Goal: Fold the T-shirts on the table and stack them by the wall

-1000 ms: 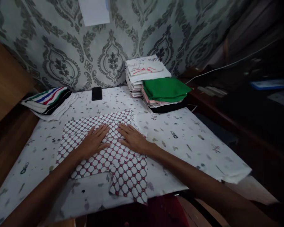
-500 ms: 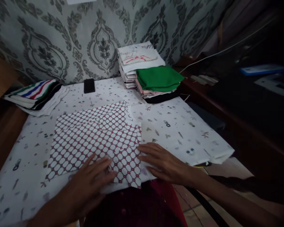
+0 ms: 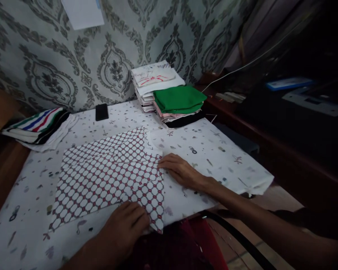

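Note:
A piece of white cloth (image 3: 101,180) with a red and grey lattice pattern lies flat on the table, with a curved cut-out at its upper right. My left hand (image 3: 131,221) is at its near edge, fingers curled over the border and closed on it; the thumb is mostly hidden. At the cloth's right edge, below the cut-out, my right hand (image 3: 180,170) has its fingers drawn together with the tips on the border. Its thumb cannot be made out.
Folded fabrics with a green cloth (image 3: 180,99) on top stand at the back, beside a stack of white cloths (image 3: 157,77). A black phone (image 3: 101,112) lies near the wall. Striped folded cloths (image 3: 39,125) sit at the left. The printed tablecloth (image 3: 214,150) overhangs at the right.
My left hand has moved down and right to the near edge, its fingers now curled. My right hand has slid up the right edge and its fingers have closed together. The view has tilted up.

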A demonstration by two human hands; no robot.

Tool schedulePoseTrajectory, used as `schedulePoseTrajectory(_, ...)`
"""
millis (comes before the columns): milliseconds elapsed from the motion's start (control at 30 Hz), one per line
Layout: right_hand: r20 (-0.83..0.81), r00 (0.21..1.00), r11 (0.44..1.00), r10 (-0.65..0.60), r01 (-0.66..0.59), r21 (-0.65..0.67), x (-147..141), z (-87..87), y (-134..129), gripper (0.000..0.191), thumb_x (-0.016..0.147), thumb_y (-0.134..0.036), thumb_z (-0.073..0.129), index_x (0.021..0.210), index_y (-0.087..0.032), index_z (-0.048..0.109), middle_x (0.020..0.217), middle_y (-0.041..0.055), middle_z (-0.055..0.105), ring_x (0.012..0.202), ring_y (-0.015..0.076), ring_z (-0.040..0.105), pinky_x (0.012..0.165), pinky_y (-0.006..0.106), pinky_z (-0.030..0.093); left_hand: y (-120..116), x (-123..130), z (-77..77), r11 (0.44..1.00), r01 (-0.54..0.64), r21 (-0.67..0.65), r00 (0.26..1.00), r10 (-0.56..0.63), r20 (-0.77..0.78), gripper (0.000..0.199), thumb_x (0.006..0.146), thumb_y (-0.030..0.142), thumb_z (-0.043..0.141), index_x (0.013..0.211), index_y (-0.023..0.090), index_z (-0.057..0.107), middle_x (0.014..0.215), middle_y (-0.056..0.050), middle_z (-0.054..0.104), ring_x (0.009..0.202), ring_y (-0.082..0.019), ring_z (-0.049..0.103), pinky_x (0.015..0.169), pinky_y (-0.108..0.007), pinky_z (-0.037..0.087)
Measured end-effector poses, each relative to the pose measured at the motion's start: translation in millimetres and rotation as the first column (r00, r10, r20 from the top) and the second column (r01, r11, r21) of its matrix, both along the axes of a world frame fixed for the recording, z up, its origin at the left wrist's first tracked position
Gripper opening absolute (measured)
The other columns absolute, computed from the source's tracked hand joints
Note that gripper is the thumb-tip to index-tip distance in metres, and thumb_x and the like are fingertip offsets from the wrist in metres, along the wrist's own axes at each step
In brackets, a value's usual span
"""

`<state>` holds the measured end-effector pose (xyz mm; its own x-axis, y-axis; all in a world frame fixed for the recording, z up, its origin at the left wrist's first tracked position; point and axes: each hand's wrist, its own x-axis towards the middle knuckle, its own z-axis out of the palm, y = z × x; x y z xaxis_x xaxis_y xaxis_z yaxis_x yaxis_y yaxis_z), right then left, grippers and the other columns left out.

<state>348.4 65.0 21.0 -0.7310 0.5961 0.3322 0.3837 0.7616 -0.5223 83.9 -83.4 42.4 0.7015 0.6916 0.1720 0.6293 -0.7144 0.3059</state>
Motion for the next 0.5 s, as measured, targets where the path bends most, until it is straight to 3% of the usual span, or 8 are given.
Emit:
schedulePoseTrajectory(100, -0.035, 0.999, 0.999, -0.022, 0.021, -0.024, 2, -5.4, 3, 0.043, 0.090, -0.007, 0.043, 0.123, -0.022, 0.065, 0.118, 0.0099, 0.068, 0.114, 0.0239, 0.059, 0.099, 0.048, 0.052, 29, -15, 39.2, 0.959, -0.105, -0.264, 0.953, 0.173, 0.249, 0.025, 0.101, 0.024, 0.035, 0.093, 0.025, 0.059, 0.085, -0.002, 0.066, 0.078, -0.017, 0.061, 0.069, -0.030, 0.051)
schedulePoseTrajectory(167, -0.061, 0.998, 0.998, -0.035, 0.032, -0.049, 4, -6.9, 4, 0.049, 0.088, -0.006, 0.044, 0.130, -0.024, 0.062, 0.117, 0.0092, 0.068, 0.112, 0.0242, 0.059, 0.098, 0.048, 0.052, 64, -29, 62.9, 0.911, -0.230, -0.343, 0.872, 0.349, 0.342, 0.017, 0.099, 0.031, 0.045, 0.096, 0.025, 0.060, 0.089, -0.002, 0.067, 0.083, -0.018, 0.062, 0.071, -0.029, 0.051)
schedulePoseTrajectory(233, -0.082, 0.995, 0.994, -0.062, 0.054, -0.091, 6, -7.1, 5, 0.055, 0.086, -0.006, 0.045, 0.137, -0.025, 0.056, 0.119, 0.0094, 0.067, 0.112, 0.0244, 0.060, 0.098, 0.048, 0.052, 110, -42, 73.7, 0.854, -0.315, -0.413, 0.780, 0.481, 0.401, 0.017, 0.093, 0.038, 0.053, 0.090, 0.023, 0.061, 0.082, -0.001, 0.063, 0.077, -0.017, 0.060, 0.070, -0.029, 0.049)
schedulePoseTrajectory(300, -0.093, 0.990, 0.984, -0.109, 0.095, -0.151, 6, -7.5, 7, 0.056, 0.087, -0.009, 0.048, 0.140, -0.024, 0.053, 0.120, 0.0098, 0.067, 0.113, 0.0245, 0.061, 0.097, 0.047, 0.053, 158, -52, 68.1, 0.782, -0.307, -0.542, 0.713, 0.567, 0.414, 0.021, 0.083, 0.042, 0.063, 0.082, 0.021, 0.059, 0.072, 0.001, 0.058, 0.068, -0.015, 0.056, 0.064, -0.026, 0.046)
schedulePoseTrajectory(367, -0.101, 0.980, 0.967, -0.174, 0.150, -0.207, 4, -9.4, 8, 0.054, 0.087, -0.012, 0.051, 0.140, -0.025, 0.052, 0.117, 0.0089, 0.068, 0.110, 0.0241, 0.062, 0.095, 0.046, 0.054, 198, -58, 50.5, 0.636, -0.281, -0.719, 0.642, 0.682, 0.352, 0.027, 0.070, 0.043, 0.072, 0.076, 0.020, 0.057, 0.064, 0.003, 0.053, 0.058, -0.011, 0.049, 0.055, -0.022, 0.040)
schedulePoseTrajectory(433, -0.116, 0.964, 0.948, -0.239, 0.206, -0.241, 1, -12.6, 9, 0.052, 0.087, -0.013, 0.054, 0.137, -0.027, 0.054, 0.112, 0.0072, 0.069, 0.106, 0.0235, 0.064, 0.094, 0.046, 0.054, 223, -61, 30.5, 0.499, -0.279, -0.821, 0.566, 0.776, 0.279, 0.033, 0.062, 0.042, 0.078, 0.075, 0.019, 0.058, 0.063, 0.004, 0.054, 0.054, -0.010, 0.047, 0.049, -0.020, 0.035)
schedulePoseTrajectory(500, -0.136, 0.950, 0.936, -0.282, 0.241, -0.256, -2, -15.7, 11, 0.050, 0.085, -0.012, 0.055, 0.134, -0.027, 0.057, 0.106, 0.0055, 0.071, 0.101, 0.0227, 0.065, 0.093, 0.046, 0.054, 232, -64, 16.9, 0.420, -0.270, -0.867, 0.495, 0.832, 0.249, 0.038, 0.059, 0.045, 0.081, 0.080, 0.018, 0.062, 0.070, 0.001, 0.060, 0.057, -0.010, 0.051, 0.050, -0.020, 0.036)
